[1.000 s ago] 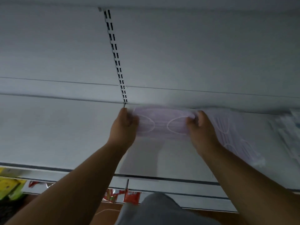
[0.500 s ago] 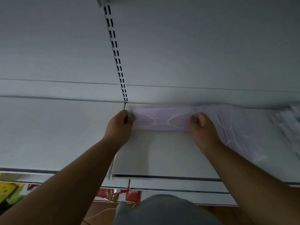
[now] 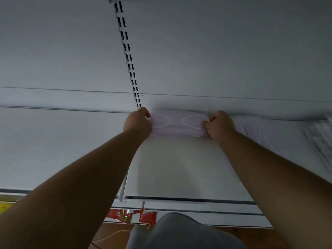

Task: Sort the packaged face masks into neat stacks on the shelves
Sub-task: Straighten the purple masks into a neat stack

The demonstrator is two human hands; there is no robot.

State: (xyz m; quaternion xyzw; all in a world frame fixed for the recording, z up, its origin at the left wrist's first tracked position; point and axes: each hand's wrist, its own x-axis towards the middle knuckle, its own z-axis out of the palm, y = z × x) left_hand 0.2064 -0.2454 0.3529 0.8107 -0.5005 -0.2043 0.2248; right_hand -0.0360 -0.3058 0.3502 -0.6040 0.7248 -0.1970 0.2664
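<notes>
A pale pink stack of packaged face masks (image 3: 177,124) lies at the back of the white shelf (image 3: 179,168), against the rear panel. My left hand (image 3: 138,123) grips its left end and my right hand (image 3: 218,125) grips its right end, both closed on the stack. More pink mask packs (image 3: 265,133) lie spread to the right of my right hand. Whitish mask packs (image 3: 323,133) sit at the far right edge, blurred.
A slotted upright rail (image 3: 129,58) runs up the back panel just above my left hand. The shelf's front edge (image 3: 188,199) is near me. Red packets (image 3: 147,215) hang on a lower level, and a grey garment (image 3: 179,232) fills the bottom.
Both hands have pushed the pink stack farther back until it rests against the rear panel. My arms have stretched forward.
</notes>
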